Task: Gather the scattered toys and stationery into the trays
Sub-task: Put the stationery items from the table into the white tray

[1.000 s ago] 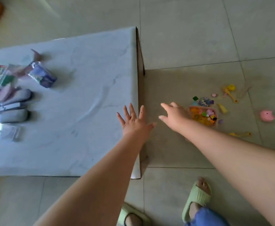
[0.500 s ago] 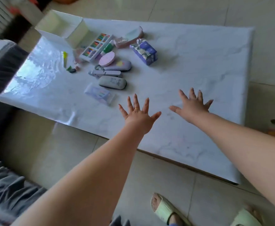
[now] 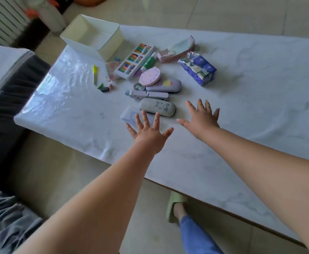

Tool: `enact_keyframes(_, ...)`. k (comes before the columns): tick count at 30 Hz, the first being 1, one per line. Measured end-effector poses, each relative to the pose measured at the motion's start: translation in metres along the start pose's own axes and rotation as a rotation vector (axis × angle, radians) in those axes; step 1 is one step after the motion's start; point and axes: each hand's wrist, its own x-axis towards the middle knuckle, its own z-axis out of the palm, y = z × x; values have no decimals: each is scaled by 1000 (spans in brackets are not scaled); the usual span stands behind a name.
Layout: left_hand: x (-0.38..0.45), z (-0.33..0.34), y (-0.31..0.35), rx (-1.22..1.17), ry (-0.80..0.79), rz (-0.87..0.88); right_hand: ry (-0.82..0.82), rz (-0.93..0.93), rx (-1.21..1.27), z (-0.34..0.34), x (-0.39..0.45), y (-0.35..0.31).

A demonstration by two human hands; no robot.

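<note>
My left hand [image 3: 149, 135] is spread flat above the white marble table [image 3: 241, 110], its fingertips over a clear packet [image 3: 129, 114]. My right hand [image 3: 202, 119] is also spread, empty, just right of a grey pencil case [image 3: 158, 107]. Behind it lie a lilac stapler [image 3: 147, 94], a purple case with a star [image 3: 165, 86], a pink round clock-face piece [image 3: 150, 77], a white box of coloured clips [image 3: 134, 61], a green glue stick [image 3: 149, 63], a pink-green pouch [image 3: 177, 49] and a yellow highlighter [image 3: 95, 73]. A white empty tray [image 3: 93, 36] stands at the far left corner.
A blue tissue pack [image 3: 197, 70] lies right of the stationery. A dark sofa with a grey cover [image 3: 1, 99] stands left of the table, and a radiator [image 3: 1, 17] at the far left. My foot in a green slipper [image 3: 174, 206] is by the table's near edge.
The view swung from the floor toys at the table's end to the stationery on the table. Both hands stayed spread and came closer to the grey pencil case.
</note>
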Motion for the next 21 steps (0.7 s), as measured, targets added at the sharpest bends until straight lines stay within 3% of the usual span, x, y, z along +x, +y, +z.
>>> enact_keyframes(12,198,-79,-19,12,7,106,45,-2,12,-17,182,-60)
enact_keyframes(21,273,-118,-51,19,10,147,65,-25,82,-33,247,-107)
